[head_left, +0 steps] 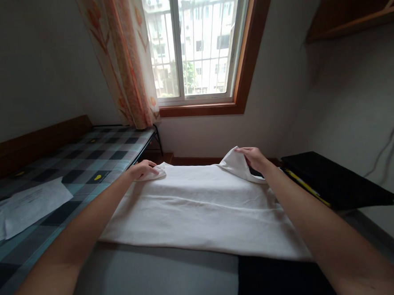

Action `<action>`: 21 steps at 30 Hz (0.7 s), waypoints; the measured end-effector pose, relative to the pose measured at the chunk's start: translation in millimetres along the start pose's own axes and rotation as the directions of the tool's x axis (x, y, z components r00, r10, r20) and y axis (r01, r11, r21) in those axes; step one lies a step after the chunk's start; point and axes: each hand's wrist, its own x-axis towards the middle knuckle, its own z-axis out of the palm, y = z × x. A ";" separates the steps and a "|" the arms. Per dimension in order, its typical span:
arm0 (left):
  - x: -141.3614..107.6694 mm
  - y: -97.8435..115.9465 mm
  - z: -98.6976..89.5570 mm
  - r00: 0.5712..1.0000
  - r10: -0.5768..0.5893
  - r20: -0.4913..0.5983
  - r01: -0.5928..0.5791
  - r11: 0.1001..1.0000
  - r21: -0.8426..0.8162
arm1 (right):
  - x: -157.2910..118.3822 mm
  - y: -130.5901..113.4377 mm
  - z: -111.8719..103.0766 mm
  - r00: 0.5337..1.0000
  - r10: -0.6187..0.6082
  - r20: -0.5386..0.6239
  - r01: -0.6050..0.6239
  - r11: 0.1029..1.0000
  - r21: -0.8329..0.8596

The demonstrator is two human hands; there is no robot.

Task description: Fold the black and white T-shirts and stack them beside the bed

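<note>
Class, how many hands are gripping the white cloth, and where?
2: the left hand at the far left of the white cloth, the right hand holding up its far right side.

Left grip (144, 169), right grip (255, 156) both closed

1. A plain grey surface (151, 275) fills the near centre of the scene.
2. A white cloth (201, 214) lies spread across its middle, wider than deep, a crease running left to right.
3. A flat black item (278, 280) lies at the near right, meeting the cloth's near edge.
4. At left stands a bed (117, 148) with a checked cover; white papers (40, 205) lie on its near part.
</note>
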 end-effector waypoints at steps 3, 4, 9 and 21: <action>-5.3 3.0 -6.8 0.991 0.048 0.121 -0.061 0.992 0.113 | -1.8 2.0 -1.0 0.997 0.025 -0.068 -0.027 0.999 -0.030; -6.4 5.1 -10.0 0.986 0.074 0.147 -0.096 0.985 0.147 | -2.2 3.5 -2.0 0.996 0.026 -0.081 -0.029 0.999 -0.034; -0.7 18.7 -40.3 0.985 0.140 0.097 -0.164 0.932 0.324 | -3.1 11.1 -9.5 0.992 0.037 -0.117 -0.042 0.998 -0.046; 12.8 10.0 -97.9 0.747 0.334 -0.574 -0.017 0.874 0.486 | 3.9 17.6 -22.8 0.985 -0.014 -0.174 0.004 0.998 -0.058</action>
